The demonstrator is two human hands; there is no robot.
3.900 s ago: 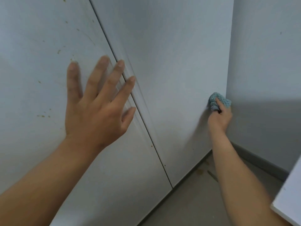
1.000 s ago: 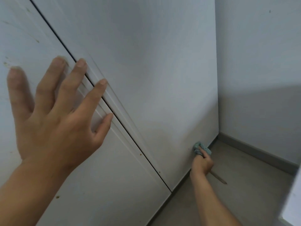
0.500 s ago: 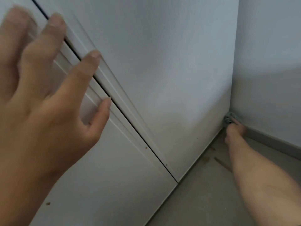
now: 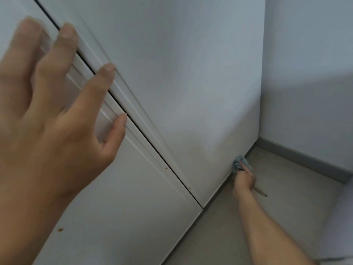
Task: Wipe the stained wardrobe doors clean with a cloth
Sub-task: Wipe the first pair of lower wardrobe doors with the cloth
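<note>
Doors: two white wardrobe doors, the left door (image 4: 118,217) filling the lower left of the frame and the right door (image 4: 181,73) the upper centre. A dark seam runs diagonally between them from upper left to lower centre, with ridged edges on both sides.
Wall: one, pale grey (image 4: 309,54), upper right, meeting the right door at a corner.
Floor: one stretch, beige (image 4: 267,217), lower right.
Left hand: one (image 4: 47,131), large at left of frame, fingers straight and spread wide, holding nothing. It lies over the left door, and two fingertips cross the seam. It hides much of that door. Contact with the door cannot be told for sure.
White surface: one (image 4: 340,226), blurred, at the lower right edge. What it is cannot be told.
Baseboard: one grey strip (image 4: 305,159) along the foot of the wall.
Right hand: one (image 4: 244,180), small, lower right of centre, arm stretched out, fingers curled round the cloth.
Cloth: one, teal, bunched (image 4: 241,163), against the bottom right corner of the right door, just above the floor.
Stick: one thin piece (image 4: 260,192) on the floor beside the right hand, partly hidden by it.
Stains: four brown specks counted, two beside the seam (image 4: 166,168), one low on the left door, one near the cloth.
</note>
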